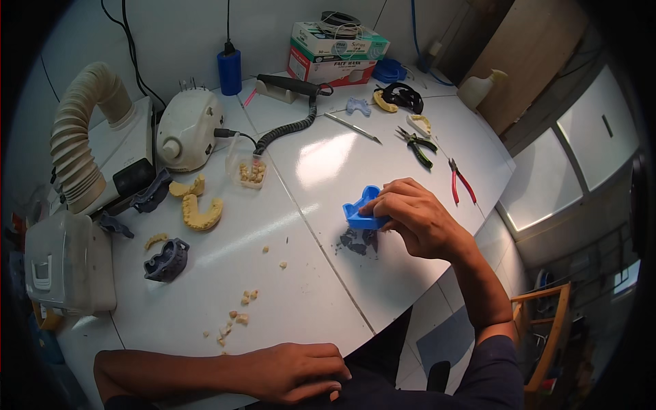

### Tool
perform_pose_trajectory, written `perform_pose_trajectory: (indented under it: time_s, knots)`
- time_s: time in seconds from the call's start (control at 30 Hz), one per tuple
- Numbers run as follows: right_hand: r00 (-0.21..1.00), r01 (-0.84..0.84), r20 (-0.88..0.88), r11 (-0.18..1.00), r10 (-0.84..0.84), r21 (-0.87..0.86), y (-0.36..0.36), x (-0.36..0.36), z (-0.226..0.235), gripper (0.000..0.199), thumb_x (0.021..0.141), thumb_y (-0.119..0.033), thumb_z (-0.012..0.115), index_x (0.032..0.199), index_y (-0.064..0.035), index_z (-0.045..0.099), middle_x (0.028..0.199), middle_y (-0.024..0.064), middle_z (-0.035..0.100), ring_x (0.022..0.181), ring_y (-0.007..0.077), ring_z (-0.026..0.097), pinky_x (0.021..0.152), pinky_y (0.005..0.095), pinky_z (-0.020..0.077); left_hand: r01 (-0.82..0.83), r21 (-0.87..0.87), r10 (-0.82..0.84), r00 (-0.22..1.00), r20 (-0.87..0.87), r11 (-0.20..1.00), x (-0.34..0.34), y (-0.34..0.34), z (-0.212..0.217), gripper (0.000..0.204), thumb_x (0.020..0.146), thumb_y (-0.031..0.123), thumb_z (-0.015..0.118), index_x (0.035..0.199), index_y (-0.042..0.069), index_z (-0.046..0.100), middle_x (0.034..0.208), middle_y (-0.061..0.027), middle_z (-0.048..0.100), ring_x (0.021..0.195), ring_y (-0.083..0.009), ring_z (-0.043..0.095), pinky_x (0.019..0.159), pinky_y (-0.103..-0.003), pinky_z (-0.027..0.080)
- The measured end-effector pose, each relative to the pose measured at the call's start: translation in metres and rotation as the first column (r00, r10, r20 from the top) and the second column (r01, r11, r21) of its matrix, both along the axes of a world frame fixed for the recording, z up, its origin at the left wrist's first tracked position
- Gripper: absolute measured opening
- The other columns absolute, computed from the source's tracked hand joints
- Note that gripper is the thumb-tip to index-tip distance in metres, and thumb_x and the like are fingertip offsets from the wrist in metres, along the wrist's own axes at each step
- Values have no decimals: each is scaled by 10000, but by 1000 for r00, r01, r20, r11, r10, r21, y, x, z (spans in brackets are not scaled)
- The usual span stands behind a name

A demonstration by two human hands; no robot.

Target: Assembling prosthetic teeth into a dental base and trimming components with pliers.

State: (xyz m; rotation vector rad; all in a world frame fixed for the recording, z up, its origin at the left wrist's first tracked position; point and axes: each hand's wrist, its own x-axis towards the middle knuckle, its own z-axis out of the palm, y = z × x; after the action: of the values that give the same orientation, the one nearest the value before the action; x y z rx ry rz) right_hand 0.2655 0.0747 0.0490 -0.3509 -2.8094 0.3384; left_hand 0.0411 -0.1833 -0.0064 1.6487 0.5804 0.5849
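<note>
My right hand (pixel 415 217) grips a blue plastic dental tray (pixel 360 208) and holds it against the white table (pixel 321 164), just above a small pile of dark grey crumbs (pixel 357 242). My left hand (pixel 295 372) rests palm down on the table's near edge, fingers curled loosely, holding nothing. Yellow plaster crumbs (pixel 236 321) lie a little beyond it.
Yellow plaster jaw casts (pixel 200 212) and a dark grey cast (pixel 166 260) lie left. A white motor unit (pixel 188 130), ribbed suction hose (pixel 82 137) and handpiece (pixel 287 85) stand behind. Green-handled pliers (pixel 418 145), red-handled pliers (pixel 459 181), mask boxes (pixel 335 51) and a wooden chair (pixel 550 328) are to the right.
</note>
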Motion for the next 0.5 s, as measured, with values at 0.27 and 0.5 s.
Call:
perform_pose_trajectory:
  time_s: [0.27,0.5]
  knots:
    - [953,-295,-46,951,300,94,-9,-88,-2,234,944,-1,712,1128,-134,654,1078,31,759,1141,244,678,1128,459,470,-76,123,80,996,-28,990,3,2,4,201,1071,153,664,1240,44,670,1171,-132,647,1066,-323,711,910,-416,596]
    - [931,-362,42,932,363,-14,-4,-74,-10,174,997,-7,644,1101,-146,653,970,75,692,1135,271,675,1172,493,432,-85,129,91,995,-39,988,1,3,7,194,1069,149,663,1229,41,672,1167,-132,647,1050,-328,708,894,-419,595]
